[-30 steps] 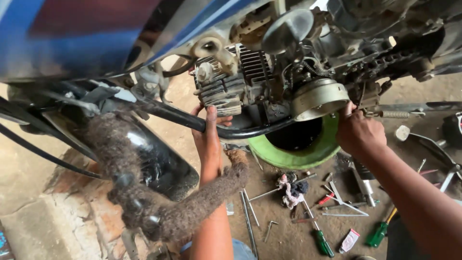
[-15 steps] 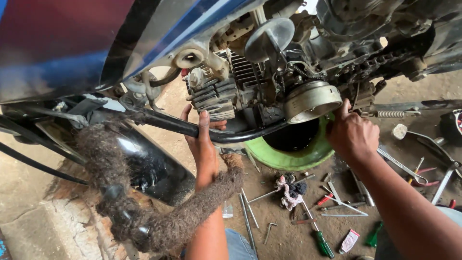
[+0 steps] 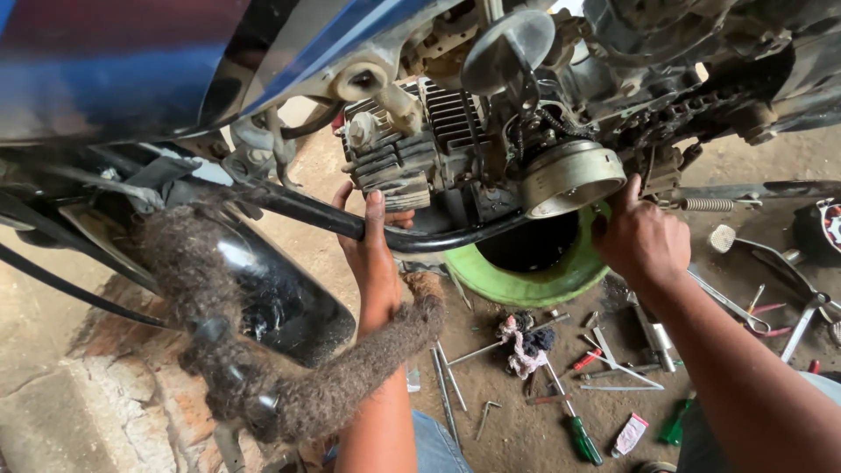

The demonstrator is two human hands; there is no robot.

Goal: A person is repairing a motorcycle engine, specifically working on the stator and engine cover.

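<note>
Blue bodywork (image 3: 131, 61) fills far left, black fender (image 3: 289, 307) below it, wrapped by a frayed, dirt-caked fibrous cord (image 3: 263, 385). Left hand (image 3: 372, 254) reaches up from near centre, fingers extended and pressed against the black frame tube (image 3: 385, 232) right under the finned engine cylinder (image 3: 412, 144); hand mostly open, can't tell if the thumb hooks round the tube. Metal round engine cover (image 3: 569, 175) sits right of the cylinder, over a green basin (image 3: 517, 280) on the dirt floor. Right hand (image 3: 639, 241) is curled at the cover's right edge, thumb up, touching it; whether it holds a tool is hidden. Near right on the floor: rag (image 3: 523, 346), rods, green-handled screwdriver (image 3: 583, 438), assorted loose tools. Spring (image 3: 708, 204) and chain (image 3: 692, 105) far right.
</note>
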